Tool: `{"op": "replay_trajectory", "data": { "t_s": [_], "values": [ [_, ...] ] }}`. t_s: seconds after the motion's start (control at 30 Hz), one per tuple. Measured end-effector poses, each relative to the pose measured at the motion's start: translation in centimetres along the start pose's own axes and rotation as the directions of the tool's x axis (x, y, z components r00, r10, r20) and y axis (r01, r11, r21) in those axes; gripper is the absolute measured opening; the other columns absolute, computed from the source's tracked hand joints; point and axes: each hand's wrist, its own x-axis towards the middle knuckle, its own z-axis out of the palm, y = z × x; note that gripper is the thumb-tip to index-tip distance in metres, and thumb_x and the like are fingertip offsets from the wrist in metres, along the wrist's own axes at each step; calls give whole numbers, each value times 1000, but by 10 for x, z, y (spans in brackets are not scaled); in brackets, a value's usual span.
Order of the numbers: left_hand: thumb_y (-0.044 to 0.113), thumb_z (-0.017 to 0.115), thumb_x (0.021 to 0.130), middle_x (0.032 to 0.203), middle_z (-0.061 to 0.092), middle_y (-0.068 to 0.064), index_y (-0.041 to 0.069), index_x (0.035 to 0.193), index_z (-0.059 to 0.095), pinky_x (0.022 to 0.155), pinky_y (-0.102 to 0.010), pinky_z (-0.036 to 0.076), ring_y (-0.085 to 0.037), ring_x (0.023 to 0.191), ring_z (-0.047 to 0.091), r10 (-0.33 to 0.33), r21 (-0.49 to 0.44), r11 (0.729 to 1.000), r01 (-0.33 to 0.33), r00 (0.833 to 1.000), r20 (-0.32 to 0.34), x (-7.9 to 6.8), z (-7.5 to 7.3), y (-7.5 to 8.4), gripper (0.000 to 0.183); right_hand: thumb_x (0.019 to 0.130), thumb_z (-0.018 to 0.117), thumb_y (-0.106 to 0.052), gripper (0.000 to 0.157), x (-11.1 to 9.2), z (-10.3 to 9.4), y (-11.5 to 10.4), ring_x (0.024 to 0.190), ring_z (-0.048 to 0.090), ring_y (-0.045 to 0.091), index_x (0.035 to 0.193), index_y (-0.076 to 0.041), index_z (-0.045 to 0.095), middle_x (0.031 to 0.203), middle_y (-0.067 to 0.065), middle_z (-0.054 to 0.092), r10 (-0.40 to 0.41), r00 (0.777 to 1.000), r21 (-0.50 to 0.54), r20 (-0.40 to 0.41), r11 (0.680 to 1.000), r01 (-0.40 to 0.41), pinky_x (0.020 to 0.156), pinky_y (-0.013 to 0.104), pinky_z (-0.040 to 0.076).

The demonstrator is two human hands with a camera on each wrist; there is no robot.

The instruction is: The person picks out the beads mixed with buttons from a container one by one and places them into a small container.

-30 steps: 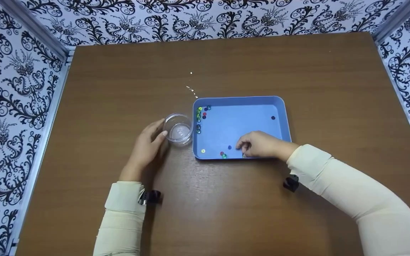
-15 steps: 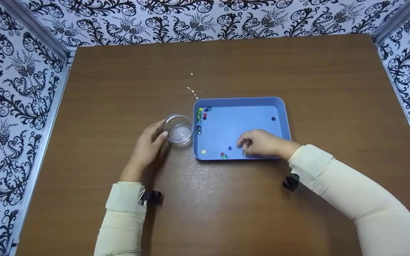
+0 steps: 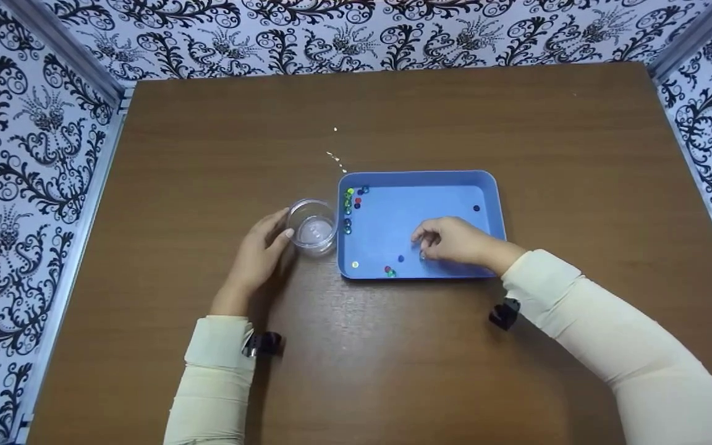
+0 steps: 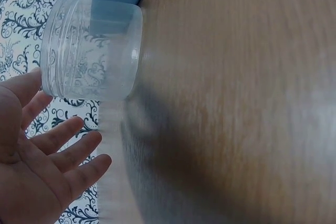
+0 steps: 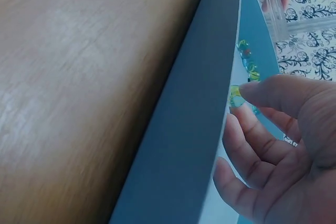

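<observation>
In the head view a clear plastic jar (image 3: 314,246) stands at the left side of a blue tray (image 3: 418,179). My left hand (image 3: 256,256) rests its thumb and a fingertip against the jar near the rim, its other fingers spread apart in the left wrist view. Over the tray's near side, my right hand (image 3: 455,240) pinches a clear greenish marble (image 5: 237,97) between thumb and forefinger. Close by lie a blue marble (image 3: 400,258), a red marble (image 3: 387,269) and a green marble (image 3: 392,273). The jar shows no marbles inside.
Several coloured marbles (image 3: 348,203) line the tray's left wall. A yellow marble (image 3: 355,264) lies in the near left corner, a dark marble (image 3: 476,208) at the right. Small white specks (image 3: 336,161) mark the wooden table (image 3: 220,136) behind the tray. Patterned walls (image 3: 343,40) enclose the table.
My right hand has lifted slightly from the tray's near wall toward its middle, bringing the pinched marble along. My left hand and the jar stay in place.
</observation>
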Motion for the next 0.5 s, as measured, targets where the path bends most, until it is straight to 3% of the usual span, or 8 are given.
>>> {"op": "replay_trajectory", "data": {
  "t_s": [0.23, 0.5],
  "values": [
    [15, 55, 98, 143, 46, -21, 2, 140, 49, 116, -44, 25, -34, 136, 37, 12, -2, 1000, -12, 1000, -6, 0, 1, 0, 44, 84, 63, 1, 28, 2, -4, -2, 86, 60, 20, 111, 3, 66, 88, 8, 65, 11, 1000, 15, -27, 1000, -10, 72, 25, 49],
    [15, 55, 98, 143, 47, -21, 2, 140, 50, 116, -43, 25, -33, 137, 37, 12, -10, 1000, -12, 1000, -8, 0, 1, 0, 44, 84, 64, 0, 30, 3, -9, -9, 85, 57, 20, 113, 3, 65, 90, 9, 65, 24, 998, 28, -65, 999, -22, 72, 27, 47]
  ]
}}
